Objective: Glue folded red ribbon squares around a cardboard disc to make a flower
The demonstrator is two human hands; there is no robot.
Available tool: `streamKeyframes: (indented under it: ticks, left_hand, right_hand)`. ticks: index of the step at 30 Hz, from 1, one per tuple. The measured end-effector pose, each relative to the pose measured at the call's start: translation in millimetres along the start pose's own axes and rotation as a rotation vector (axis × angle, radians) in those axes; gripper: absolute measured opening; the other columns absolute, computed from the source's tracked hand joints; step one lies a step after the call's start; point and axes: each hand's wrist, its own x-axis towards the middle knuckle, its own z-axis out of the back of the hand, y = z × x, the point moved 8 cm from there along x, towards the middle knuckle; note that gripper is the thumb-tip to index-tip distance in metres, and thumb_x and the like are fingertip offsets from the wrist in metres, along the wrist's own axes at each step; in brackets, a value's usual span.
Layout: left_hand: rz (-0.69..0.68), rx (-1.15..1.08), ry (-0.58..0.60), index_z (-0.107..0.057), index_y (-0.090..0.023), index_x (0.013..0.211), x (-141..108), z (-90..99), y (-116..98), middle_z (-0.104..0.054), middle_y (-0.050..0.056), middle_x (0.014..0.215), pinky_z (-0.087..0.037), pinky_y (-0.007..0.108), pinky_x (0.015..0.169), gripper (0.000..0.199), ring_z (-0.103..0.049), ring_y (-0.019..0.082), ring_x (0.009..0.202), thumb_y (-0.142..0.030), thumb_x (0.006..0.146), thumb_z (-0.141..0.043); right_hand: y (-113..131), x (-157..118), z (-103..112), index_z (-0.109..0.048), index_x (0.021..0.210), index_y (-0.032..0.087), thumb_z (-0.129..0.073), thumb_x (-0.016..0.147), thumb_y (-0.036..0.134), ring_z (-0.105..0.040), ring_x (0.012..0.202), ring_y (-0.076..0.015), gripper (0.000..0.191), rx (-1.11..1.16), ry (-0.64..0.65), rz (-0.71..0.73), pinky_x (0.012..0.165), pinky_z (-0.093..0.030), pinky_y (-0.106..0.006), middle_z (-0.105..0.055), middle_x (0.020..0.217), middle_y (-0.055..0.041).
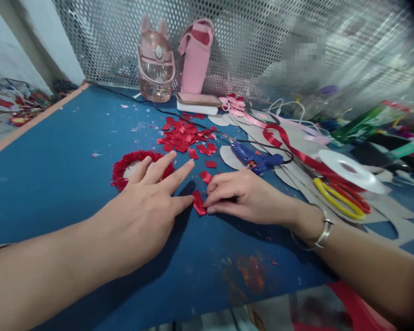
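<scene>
Left hand (138, 220) spread open, the red piece (199, 203), long axis slanting away, is flanked by its thumb (184, 203) and the closed right hand (250, 195).

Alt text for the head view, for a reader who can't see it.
Two bare hands, left and right, work at a small red ribbon piece on a blue table, near a red-edged ring, ribbon scraps and a blue glue gun.
</scene>
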Motion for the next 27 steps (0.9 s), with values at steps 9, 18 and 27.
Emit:
streamKeyframes:
  ticks: [9,18,27]
  left_hand:
    - [0.103,-0.174,-0.076,-0.067,-0.017,0.114,1.9,12.7,1.0,-0.054,0.016,0.142,-0.038,0.061,0.109,0.036,-0.042,0.038,0.137,-0.012,0.087,-0.043]
    - [1.006,-1.235,-0.012,-0.056,-0.022,0.104,-17.3,-12.3,18.2,-0.067,0.002,0.087,-0.055,0.031,0.065,0.04,-0.064,0.019,0.075,-0.052,0.078,-0.055]
    - [0.974,-1.345,0.245,-0.066,-0.018,0.071,-15.0,-29.2,7.6,-0.068,0.001,0.068,-0.05,0.024,0.057,0.03,-0.063,0.014,0.063,-0.049,0.074,-0.066]
  right_hand:
    - [14.5,-5.4,-8.8,-0.066,0.092,0.013,-0.05,0.098,0.017,-0.064,0.079,-0.0154,0.017,-0.332,-0.072,0.101,0.068,-0.052,-0.025,-0.068,0.088,-0.0077]
    - [54.0,-21.7,15.3,-0.064,0.092,0.016,-0.054,0.092,0.009,-0.064,0.077,-0.0129,0.012,-0.562,-0.383,0.28,0.072,-0.053,-0.024,-0.07,0.086,-0.0053]
    - [74.5,-20.2,8.6,-0.063,0.095,0.015,-0.041,0.098,0.01,-0.065,0.076,-0.0143,0.023,-0.634,-0.332,0.403,0.072,-0.056,-0.027,-0.072,0.082,-0.005]
